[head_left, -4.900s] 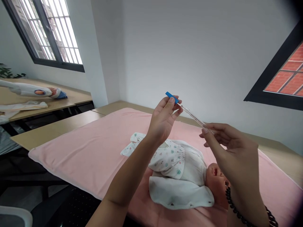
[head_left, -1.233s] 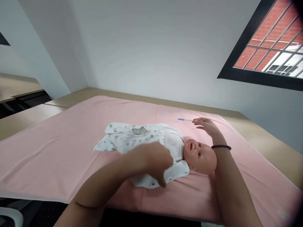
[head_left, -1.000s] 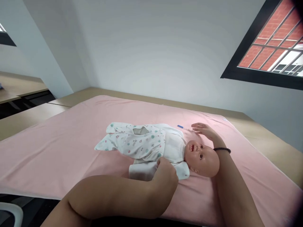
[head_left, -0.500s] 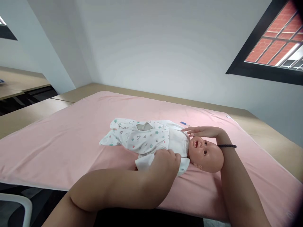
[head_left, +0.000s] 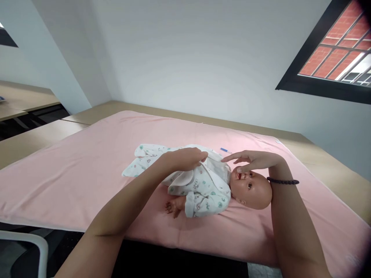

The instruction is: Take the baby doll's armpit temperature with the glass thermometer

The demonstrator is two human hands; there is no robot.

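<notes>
A baby doll lies on its back on a pink cloth, its head to the right. It wears a white printed top and white printed trousers. My left hand pinches the edge of the top over the doll's belly. Above the doll's chin and neck, my right hand has its fingers apart and holds nothing. The doll's near hand sticks out of a folded cuff.
A small blue strip lies on the cloth beyond the doll. Wooden tabletop shows around the cloth. A white curved chair frame is at the lower left. Behind stand a wall and a barred window.
My left hand has moved up and away from me, drawing the near flap of the top over the doll's chest. The doll's near arm has come into view. My right hand's fingers have spread.
</notes>
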